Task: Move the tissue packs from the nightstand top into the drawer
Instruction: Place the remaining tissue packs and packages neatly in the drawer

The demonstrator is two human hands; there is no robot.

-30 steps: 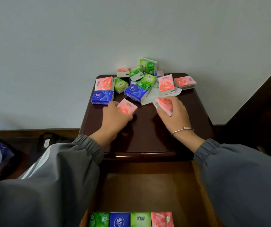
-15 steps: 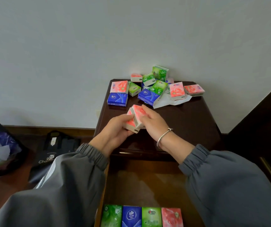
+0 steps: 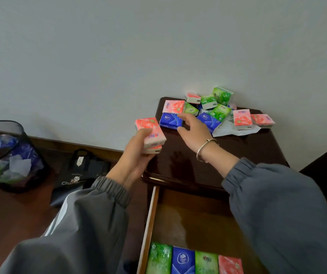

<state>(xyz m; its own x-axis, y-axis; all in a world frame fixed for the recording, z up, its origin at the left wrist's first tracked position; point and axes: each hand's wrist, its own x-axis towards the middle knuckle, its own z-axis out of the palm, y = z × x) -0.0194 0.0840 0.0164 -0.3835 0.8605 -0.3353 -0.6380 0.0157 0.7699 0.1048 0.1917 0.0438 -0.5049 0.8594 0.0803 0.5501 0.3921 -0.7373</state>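
I log two pink tissue packs (image 3: 150, 134) stacked and gripped in the left hand (image 3: 135, 157) at the left edge of the nightstand (image 3: 237, 153), the right hand (image 3: 195, 132) spread loose, holding nothing, over a blue pack (image 3: 169, 120) beside the pile (image 3: 221, 112) on top, four packs (image 3: 195, 262) rowed in the open drawer (image 3: 190, 220).
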